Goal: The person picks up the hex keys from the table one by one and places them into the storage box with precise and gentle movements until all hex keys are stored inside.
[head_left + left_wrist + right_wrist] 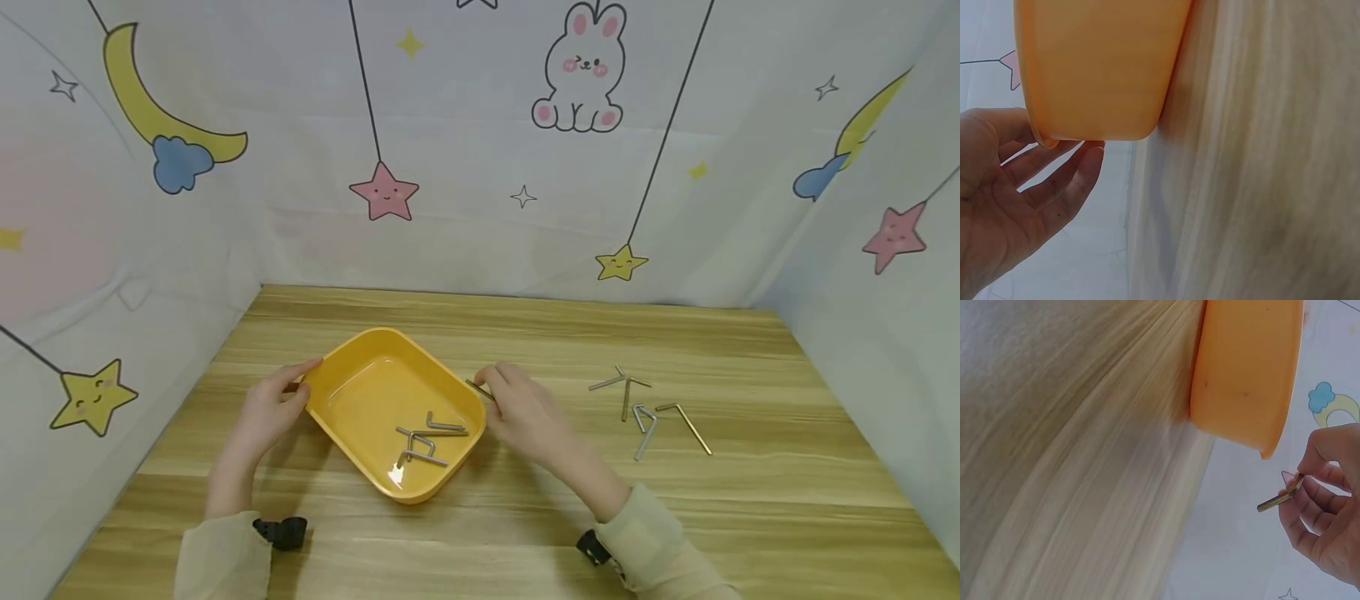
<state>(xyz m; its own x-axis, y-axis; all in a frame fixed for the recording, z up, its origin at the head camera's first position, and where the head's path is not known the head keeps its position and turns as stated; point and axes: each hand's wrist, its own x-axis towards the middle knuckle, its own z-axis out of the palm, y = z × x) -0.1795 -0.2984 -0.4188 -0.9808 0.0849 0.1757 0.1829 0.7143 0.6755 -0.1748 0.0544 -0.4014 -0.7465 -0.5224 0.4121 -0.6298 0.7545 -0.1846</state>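
Observation:
A yellow plastic bin (375, 392) stands on the wooden table, with several L-shaped hex keys (431, 442) lying in its near right part. At the bin's left corner, my left hand (276, 408) holds the rim; in the left wrist view its fingers (1066, 181) reach behind the bin's wall (1104, 69). My right hand (525, 412) is just beyond the bin's right edge and pinches a brass-coloured hex key (480, 389) between thumb and fingers. In the right wrist view this bent hex key (1282, 499) is apart from the bin (1244, 375).
Several more hex keys, silver and brass-coloured, lie loose on the table to the right, among them a long brass one (693, 429) and a silver one (647, 437). Printed cloth walls (480, 242) enclose the table (750, 517) at the back and sides.

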